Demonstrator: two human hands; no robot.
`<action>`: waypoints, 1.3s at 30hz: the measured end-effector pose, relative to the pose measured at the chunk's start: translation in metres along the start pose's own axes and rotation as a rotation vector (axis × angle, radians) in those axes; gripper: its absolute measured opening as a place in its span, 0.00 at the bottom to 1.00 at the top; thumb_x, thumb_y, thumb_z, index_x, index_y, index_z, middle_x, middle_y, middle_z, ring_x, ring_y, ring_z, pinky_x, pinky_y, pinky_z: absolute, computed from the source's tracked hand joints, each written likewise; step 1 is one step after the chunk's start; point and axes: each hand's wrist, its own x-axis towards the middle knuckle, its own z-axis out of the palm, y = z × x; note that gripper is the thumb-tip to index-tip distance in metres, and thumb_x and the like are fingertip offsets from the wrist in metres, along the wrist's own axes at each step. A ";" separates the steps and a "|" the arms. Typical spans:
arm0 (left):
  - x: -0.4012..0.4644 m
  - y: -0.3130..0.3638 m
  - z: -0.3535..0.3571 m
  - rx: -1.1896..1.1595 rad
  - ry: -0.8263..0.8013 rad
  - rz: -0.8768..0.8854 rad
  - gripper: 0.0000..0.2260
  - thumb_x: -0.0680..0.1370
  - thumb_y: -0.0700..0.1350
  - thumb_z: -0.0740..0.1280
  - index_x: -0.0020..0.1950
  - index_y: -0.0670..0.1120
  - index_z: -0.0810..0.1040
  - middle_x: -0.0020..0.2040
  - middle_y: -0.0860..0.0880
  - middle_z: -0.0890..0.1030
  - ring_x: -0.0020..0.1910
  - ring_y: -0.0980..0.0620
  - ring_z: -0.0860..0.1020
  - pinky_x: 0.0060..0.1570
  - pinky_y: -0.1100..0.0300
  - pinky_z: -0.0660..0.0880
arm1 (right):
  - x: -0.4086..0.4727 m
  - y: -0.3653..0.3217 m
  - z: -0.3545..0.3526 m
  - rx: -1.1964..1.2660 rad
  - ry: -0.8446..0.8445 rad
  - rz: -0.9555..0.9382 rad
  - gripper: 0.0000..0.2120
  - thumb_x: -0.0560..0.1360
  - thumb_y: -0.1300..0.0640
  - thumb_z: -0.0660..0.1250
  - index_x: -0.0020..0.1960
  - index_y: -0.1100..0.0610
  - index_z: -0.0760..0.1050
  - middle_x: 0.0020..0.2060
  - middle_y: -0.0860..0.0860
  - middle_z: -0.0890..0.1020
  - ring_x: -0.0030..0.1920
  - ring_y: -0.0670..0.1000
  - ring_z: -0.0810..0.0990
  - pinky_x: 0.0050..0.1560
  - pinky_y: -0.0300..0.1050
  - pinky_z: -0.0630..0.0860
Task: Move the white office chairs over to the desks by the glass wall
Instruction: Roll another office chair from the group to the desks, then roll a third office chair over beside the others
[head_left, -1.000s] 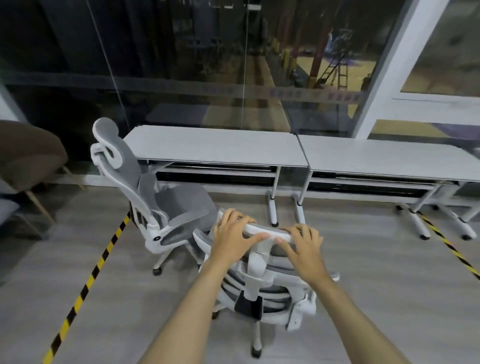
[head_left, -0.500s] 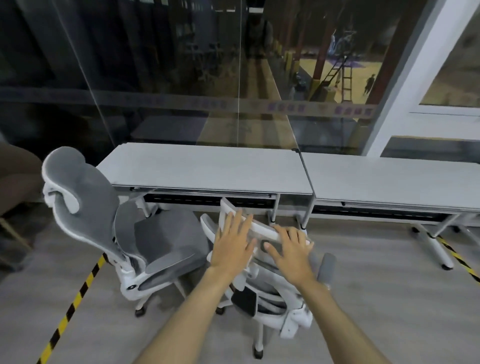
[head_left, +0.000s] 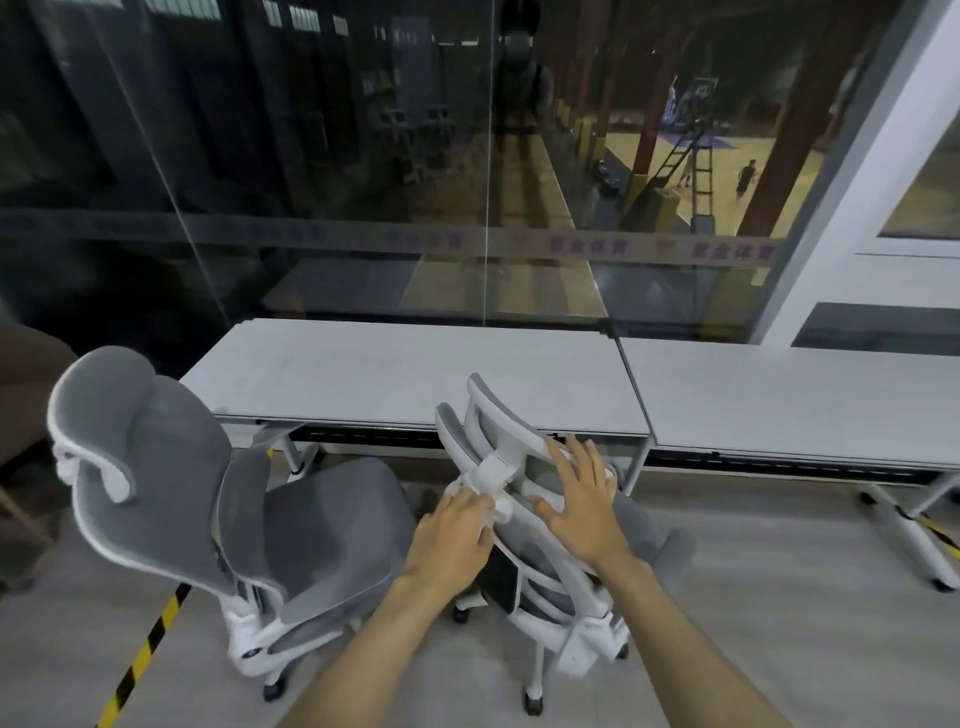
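Two white office chairs with grey mesh are seen in the lower half of the frame, in front of two white desks set end to end along the glass wall. The nearer chair stands at lower centre, its back turned to the camera, its headrest reaching up over the front edge of the left desk. The left hand is laid on the white frame at the back of this chair, fingers curled around a strut just below the headrest bracket. The right hand is pressed flat against the upper backrest, fingers spread and not closed around anything. The second chair stands at lower left, just beside the first, its seat turned towards the right of the frame and close to the left desk. The right desk extends to the right edge. A strip of yellow-and-black floor tape is seen at lower left, running under the second chair.
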 end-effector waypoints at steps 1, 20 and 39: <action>0.002 -0.007 -0.002 -0.013 -0.007 0.002 0.16 0.81 0.46 0.62 0.69 0.51 0.72 0.66 0.52 0.74 0.64 0.48 0.72 0.58 0.50 0.76 | 0.003 -0.003 -0.003 0.035 -0.002 0.004 0.35 0.80 0.46 0.66 0.82 0.44 0.52 0.82 0.46 0.47 0.81 0.50 0.37 0.80 0.60 0.46; -0.065 -0.047 -0.023 0.104 0.063 -0.040 0.12 0.80 0.45 0.61 0.61 0.49 0.77 0.58 0.48 0.80 0.58 0.44 0.76 0.52 0.49 0.76 | -0.055 -0.074 -0.008 -0.338 -0.245 -0.126 0.09 0.78 0.50 0.60 0.53 0.53 0.76 0.50 0.51 0.82 0.51 0.58 0.81 0.44 0.49 0.72; -0.509 -0.006 -0.052 0.147 0.275 -0.934 0.14 0.82 0.47 0.60 0.67 0.52 0.75 0.65 0.48 0.77 0.60 0.43 0.79 0.53 0.50 0.75 | -0.335 -0.284 0.049 -0.150 -0.653 -0.874 0.13 0.77 0.48 0.62 0.58 0.47 0.80 0.53 0.50 0.85 0.56 0.56 0.82 0.54 0.50 0.78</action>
